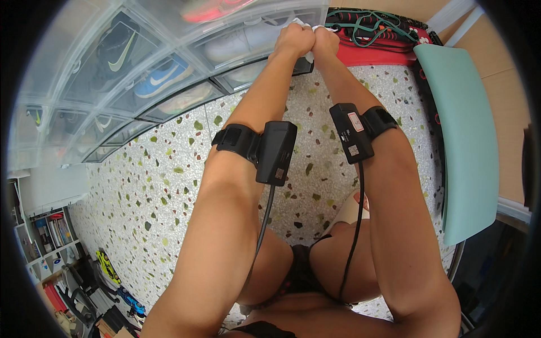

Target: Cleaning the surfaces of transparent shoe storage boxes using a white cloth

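My left hand (294, 40) and my right hand (326, 41) are stretched far ahead, side by side and nearly touching. Both have their fingers curled closed. Bits of a thin white wipe or tissue (298, 23) stick out beyond the fingers; the rest is hidden by the hands. They are at the right end of a stack of clear plastic shoe boxes (248, 48). A small black thing (304, 66) lies just below the hands, partly covered by my left wrist.
Shoes, including a blue sneaker (164, 76), show inside the boxes. Green cords (366, 28) lie on a red and black item (377, 55) at far right. A pale green padded seat (459, 141) stands right. Shelves (53, 239) and toy cars (107, 266) are at lower left, on speckled floor (169, 169).
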